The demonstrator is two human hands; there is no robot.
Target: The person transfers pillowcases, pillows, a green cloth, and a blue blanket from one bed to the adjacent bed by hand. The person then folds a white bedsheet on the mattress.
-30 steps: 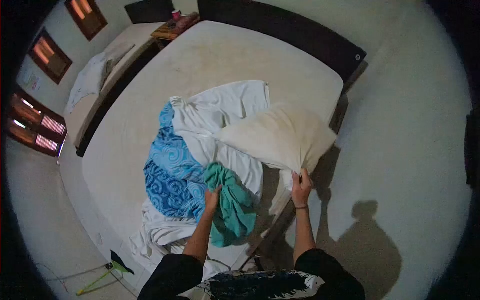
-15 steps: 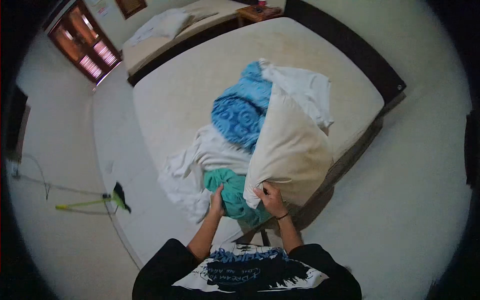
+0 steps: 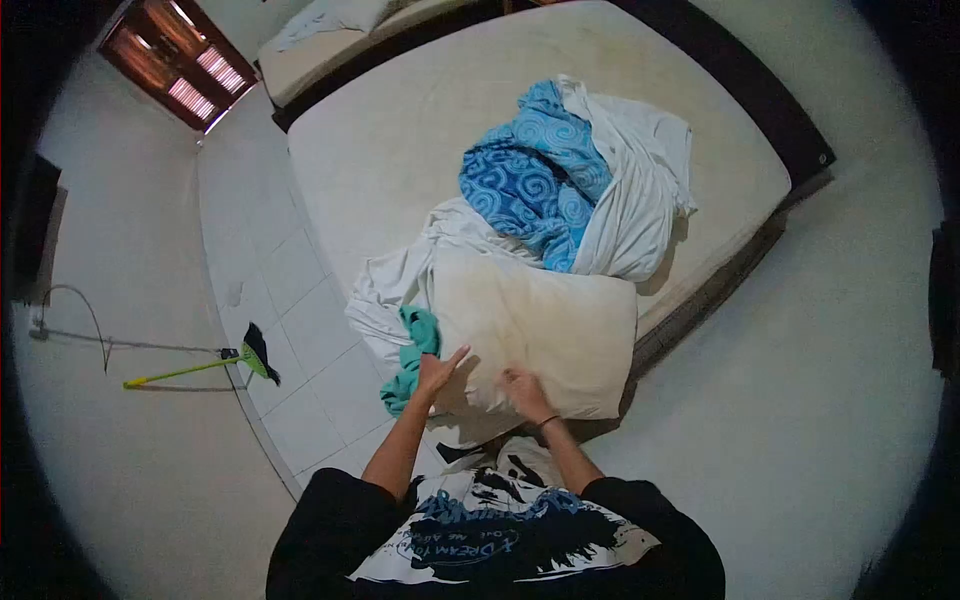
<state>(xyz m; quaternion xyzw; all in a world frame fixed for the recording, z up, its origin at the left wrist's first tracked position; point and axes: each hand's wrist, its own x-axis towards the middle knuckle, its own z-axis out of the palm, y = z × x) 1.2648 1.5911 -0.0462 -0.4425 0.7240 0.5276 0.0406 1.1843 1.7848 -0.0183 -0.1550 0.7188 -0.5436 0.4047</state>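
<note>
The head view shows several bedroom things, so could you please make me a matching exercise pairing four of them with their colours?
Things:
1. Pillow
2. Crumpled cloth by the left hand
3. Swirl-patterned cloth
4. Broom bristles

Colours:
A. Black
B. Green
C. Cream with brownish stains
D. Blue

Pairs: 1-C, 2-B, 3-D, 4-A

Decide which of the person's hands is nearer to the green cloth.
Left. The left hand is at the edge of the green cloth; the right hand is farther off, at the pillow.
</note>
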